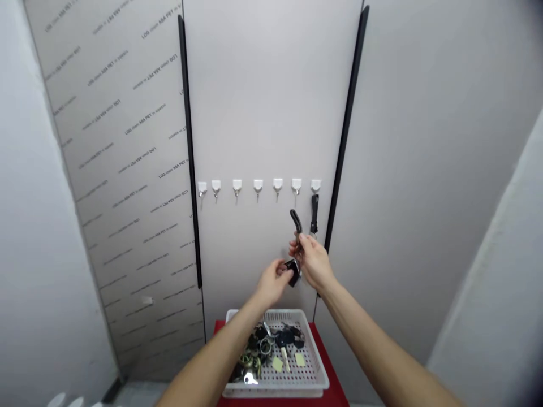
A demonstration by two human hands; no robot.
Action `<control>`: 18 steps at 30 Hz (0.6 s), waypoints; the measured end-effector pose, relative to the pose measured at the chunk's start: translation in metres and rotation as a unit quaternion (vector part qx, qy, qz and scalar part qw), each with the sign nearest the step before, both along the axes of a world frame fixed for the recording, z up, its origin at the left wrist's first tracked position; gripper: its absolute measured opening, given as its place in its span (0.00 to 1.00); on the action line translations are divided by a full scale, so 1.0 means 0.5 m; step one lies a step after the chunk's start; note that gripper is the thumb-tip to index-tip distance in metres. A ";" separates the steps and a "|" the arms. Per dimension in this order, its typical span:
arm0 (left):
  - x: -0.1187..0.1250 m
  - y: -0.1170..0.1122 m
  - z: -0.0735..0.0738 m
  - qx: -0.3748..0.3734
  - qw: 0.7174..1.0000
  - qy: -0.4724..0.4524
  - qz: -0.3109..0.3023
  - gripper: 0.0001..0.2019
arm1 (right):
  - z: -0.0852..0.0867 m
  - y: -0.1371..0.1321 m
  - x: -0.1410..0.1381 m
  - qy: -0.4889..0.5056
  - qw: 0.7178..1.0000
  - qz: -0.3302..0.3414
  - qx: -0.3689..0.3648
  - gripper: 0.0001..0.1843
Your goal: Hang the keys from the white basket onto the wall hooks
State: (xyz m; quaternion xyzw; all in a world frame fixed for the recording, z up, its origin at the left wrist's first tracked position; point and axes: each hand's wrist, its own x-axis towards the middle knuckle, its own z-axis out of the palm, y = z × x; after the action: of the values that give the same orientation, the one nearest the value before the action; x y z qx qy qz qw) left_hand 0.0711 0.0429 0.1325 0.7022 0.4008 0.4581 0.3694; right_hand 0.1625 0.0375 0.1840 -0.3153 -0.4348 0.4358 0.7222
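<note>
We seem to be early on: above the white perforated plastic basket (280,391), one black strap (314,213) hangs from one of seven white plastic hooks (258,185), while a heap of dark fobs and metal rings (283,338), too overlapped to count, is left inside the basket. Over the basket, our left hand (274,281) pinches one flat black fob (292,277); our right hand (316,263) pinches one curved dark loop (296,220). Two pale yellow paper squares (300,359) lie inside the basket.

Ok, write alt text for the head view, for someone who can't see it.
A person's left grip holds a small dark item, the right grip a dark strap, before seven white hooks. A black strap hangs at the rightmost hook; below, a white basket of metal rings stands on a red surface.
</note>
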 end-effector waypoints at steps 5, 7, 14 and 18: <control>0.048 0.048 0.060 -0.031 0.993 -0.098 -0.059 0.12 | 0.071 0.046 0.007 0.004 0.997 -0.063 0.048 0.09; 0.059 0.058 0.066 -0.019 0.994 -0.100 -0.050 0.11 | 0.084 0.061 0.014 0.003 0.995 -0.082 0.051 0.08; 0.078 0.084 0.066 -0.012 0.998 -0.063 0.009 0.11 | 0.097 0.098 0.027 -0.022 0.995 -0.101 -0.008 0.04; 0.079 0.083 0.064 -0.004 0.998 -0.069 0.006 0.12 | 0.098 0.099 0.026 -0.022 0.994 -0.110 0.005 0.04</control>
State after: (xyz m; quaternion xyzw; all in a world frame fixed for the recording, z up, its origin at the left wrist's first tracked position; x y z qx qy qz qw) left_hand 0.1105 0.0843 0.1643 0.6655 0.3802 0.5058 0.3960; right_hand 0.1752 0.0869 0.2328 -0.3667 -0.4157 0.3447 0.7576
